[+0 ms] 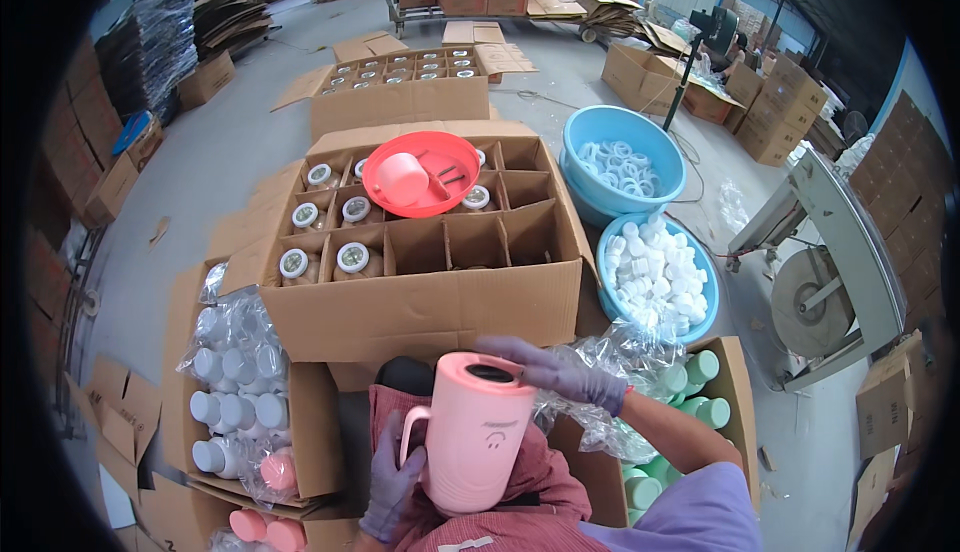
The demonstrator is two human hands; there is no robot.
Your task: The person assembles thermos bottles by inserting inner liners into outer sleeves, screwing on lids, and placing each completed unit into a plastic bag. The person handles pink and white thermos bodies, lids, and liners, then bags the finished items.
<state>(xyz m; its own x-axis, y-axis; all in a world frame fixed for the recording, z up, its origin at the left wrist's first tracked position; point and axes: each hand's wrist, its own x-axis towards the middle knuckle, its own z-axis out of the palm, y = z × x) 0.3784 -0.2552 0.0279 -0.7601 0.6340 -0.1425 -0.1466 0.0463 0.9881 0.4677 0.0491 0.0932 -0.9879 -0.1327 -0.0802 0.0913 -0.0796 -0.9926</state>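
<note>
On my lap stands a pink jug (478, 447), slightly tilted, with a side handle, a simple drawn face and a dark round opening on top. My left hand (393, 487), in a thin grey-purple glove, is closed around the lower handle side of the jug. My right hand (575, 377), gloved alike, lies with fingers stretched out across the jug's top rim. In front of me is a divided carton (420, 312) with several white-capped bottles (353, 257) in its cells. Resting on the dividers, a red basin (450, 157) holds a pink cup (402, 178) and small dark pieces.
To the right sit a blue tub (575, 167) of translucent rings and another blue basin (610, 302) of white caps. Cartons of white bottles (238, 410) and green bottles (712, 412) flank me. Farther off are another divided carton (400, 102), a fan stand (685, 82) and a grey machine (830, 252).
</note>
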